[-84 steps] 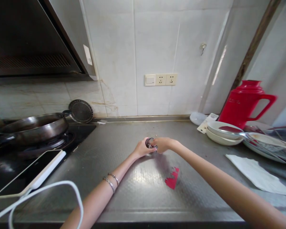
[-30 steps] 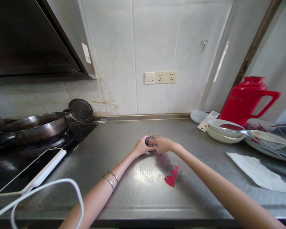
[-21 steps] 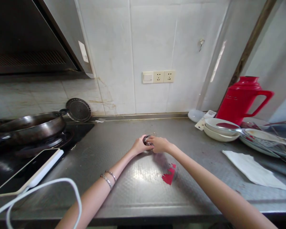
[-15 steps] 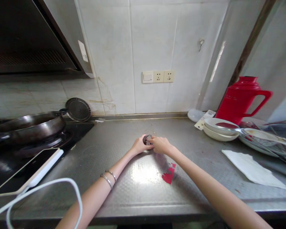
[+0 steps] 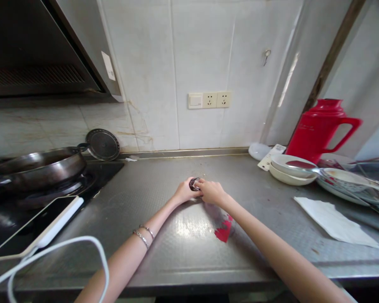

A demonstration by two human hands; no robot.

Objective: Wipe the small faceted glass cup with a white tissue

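Note:
In the middle of the steel counter (image 5: 164, 227), both hands meet at a small round container (image 5: 193, 184) with a dark, shiny, glass-like rim. My left hand (image 5: 183, 191) is closed round its left and near side. From the right, my right hand (image 5: 212, 192) reaches over with curled fingers at the container's opening. Whatever those fingers may pinch is hidden, and the container's contents do not show. A torn red scrap (image 5: 223, 230) lies on the counter just nearer than the right hand.
A pan (image 5: 41, 170) sits on the black stove at left, beside a phone (image 5: 31, 227) with a white cable (image 5: 82, 240). To the right stand bowls (image 5: 290, 176), a plate with utensils (image 5: 350, 189), a red thermos (image 5: 318, 130) and a white paper sheet (image 5: 334, 221).
The right-hand fingers have shifted slightly at the container's opening. My left hand keeps its grip in nearly the same place.

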